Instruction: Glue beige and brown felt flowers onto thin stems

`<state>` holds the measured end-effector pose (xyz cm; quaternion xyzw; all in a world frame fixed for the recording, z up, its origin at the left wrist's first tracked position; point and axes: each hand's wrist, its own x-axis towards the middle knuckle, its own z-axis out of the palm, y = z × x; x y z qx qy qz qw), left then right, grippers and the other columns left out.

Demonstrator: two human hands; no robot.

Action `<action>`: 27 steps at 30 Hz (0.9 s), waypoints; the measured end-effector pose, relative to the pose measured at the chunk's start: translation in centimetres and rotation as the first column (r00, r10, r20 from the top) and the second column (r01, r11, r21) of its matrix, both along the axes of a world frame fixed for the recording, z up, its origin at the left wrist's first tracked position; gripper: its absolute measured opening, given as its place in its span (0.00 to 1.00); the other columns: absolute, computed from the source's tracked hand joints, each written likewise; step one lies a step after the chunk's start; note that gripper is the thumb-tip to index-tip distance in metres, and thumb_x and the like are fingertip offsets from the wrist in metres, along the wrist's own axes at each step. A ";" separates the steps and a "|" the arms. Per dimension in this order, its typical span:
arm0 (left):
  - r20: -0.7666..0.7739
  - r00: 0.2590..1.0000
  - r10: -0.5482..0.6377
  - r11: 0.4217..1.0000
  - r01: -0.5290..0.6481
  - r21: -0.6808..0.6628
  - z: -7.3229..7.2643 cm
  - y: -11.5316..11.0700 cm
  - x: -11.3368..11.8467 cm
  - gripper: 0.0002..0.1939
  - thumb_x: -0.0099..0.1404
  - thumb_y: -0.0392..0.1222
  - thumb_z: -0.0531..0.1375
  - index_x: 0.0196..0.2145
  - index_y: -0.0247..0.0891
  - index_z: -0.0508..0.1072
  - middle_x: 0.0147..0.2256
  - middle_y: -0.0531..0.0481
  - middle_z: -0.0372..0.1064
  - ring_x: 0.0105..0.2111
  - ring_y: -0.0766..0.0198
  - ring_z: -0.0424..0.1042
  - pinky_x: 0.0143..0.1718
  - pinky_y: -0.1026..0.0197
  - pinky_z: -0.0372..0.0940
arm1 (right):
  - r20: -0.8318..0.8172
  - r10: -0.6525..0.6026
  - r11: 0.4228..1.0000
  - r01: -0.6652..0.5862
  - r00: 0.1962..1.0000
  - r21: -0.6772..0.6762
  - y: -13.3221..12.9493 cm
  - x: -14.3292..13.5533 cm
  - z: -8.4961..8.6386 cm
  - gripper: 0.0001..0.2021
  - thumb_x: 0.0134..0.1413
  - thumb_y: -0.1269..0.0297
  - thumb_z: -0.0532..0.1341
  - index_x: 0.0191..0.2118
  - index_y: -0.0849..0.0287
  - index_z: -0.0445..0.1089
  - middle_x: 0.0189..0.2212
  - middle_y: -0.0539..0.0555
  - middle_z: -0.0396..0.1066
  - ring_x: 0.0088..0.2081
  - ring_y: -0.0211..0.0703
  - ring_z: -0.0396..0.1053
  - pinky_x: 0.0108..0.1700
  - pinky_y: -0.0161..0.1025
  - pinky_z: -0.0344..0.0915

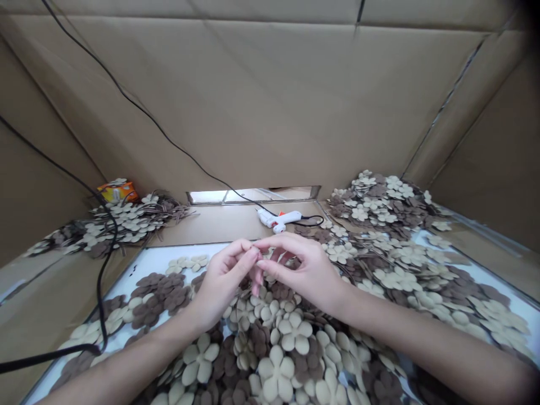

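Observation:
My left hand (228,275) and my right hand (301,267) meet fingertip to fingertip in the middle of the view. The thumb and index finger of each are pinched together; whatever lies between them is too small or too hidden to name. Beneath both hands spreads a heap of cream flower shapes (276,374) and brown flower shapes (147,310), each with rounded petals. Just beyond my fingers, a white glue gun (278,219) lies on its side on the cardboard.
Cardboard walls (253,101) surround the white work surface (156,259). More flower piles stand at the back left (126,219) and back right (379,197). An orange packet (118,191) sits at the back left. A black cable (103,264) hangs down the left side.

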<state>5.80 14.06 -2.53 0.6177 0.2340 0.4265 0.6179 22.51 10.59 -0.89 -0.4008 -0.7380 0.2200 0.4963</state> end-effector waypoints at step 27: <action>-0.066 0.998 -0.002 0.999 0.005 0.050 0.4 -1.4 0.5 0.10 0.69 0.43 0.51 0.30 0.38 0.62 0.21 0.57 0.67 0.18 0.72 0.65 0.21 0.69 0.62 | 0.134 -0.140 0.953 0.096 0.981 0.288 -0.2 0.3 -0.8 0.02 0.55 0.71 0.60 0.32 0.59 0.69 0.33 0.50 0.76 0.35 0.36 0.72 0.39 0.32 0.66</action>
